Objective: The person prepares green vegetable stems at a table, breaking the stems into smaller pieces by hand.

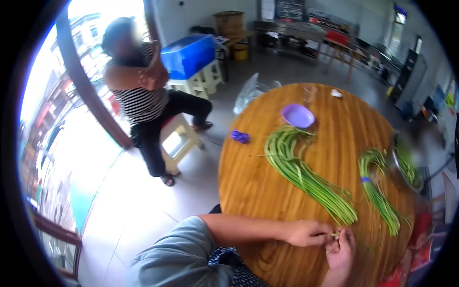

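My left hand (pixel 311 233) and my right hand (pixel 342 248) meet near the front edge of the round wooden table, fingertips pinched together. Between them shows a short bit of green stalk (pixel 336 235); both hands appear to grip it. Just beyond my fingers lie the cut ends of a large loose bunch of garlic scapes (pixel 311 177), its thin curled tips pointing away. To the right lies a smaller bunch of garlic scapes (pixel 377 197), tied with a purple band (pixel 366 180). A metal bowl (pixel 396 161) at the right edge holds green pieces.
On the table (pixel 253 191) are a purple bowl (pixel 297 116), a clear cup (pixel 310 93), a crumpled white tissue (pixel 336 93) and a purple bundle (pixel 240 137). A person (pixel 148 105) sits on a stool at the left. Someone blurred is at the right edge.
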Tool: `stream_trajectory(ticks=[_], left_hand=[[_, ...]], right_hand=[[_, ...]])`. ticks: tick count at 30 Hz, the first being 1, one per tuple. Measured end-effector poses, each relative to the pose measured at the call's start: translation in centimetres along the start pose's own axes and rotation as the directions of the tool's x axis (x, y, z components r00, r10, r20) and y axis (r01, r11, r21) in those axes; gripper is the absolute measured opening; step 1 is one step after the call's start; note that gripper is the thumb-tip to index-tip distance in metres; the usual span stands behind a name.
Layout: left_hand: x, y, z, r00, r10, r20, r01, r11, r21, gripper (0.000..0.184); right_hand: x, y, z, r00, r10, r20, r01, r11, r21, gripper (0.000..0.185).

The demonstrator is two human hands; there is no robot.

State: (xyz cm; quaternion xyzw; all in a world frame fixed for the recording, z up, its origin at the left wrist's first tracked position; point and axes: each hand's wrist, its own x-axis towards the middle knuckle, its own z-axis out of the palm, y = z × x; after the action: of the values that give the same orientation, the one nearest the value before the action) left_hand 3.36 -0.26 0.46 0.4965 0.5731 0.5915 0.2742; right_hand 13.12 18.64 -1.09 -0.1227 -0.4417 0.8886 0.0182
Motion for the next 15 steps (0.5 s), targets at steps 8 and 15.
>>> stream_trajectory(ticks=[8, 15], left_hand=[[0.0, -1.2, 0.4, 0.996, 0.071, 0.047, -0.066, 0.994, -0.088, 0.025], [0.0, -1.7, 0.9, 0.989, 0.144, 0.03, -0.145, 0.989, 0.017, 0.021]], right_hand=[[-0.4, -0.2, 1.5, 0.996, -0.028, -0.082, 0.024, 0.999, -0.044, 0.015], [-0.4, 0.1, 0.8, 0.998, 0.024, -0.064, -0.034, 0.987, -0.157, 0.01]])
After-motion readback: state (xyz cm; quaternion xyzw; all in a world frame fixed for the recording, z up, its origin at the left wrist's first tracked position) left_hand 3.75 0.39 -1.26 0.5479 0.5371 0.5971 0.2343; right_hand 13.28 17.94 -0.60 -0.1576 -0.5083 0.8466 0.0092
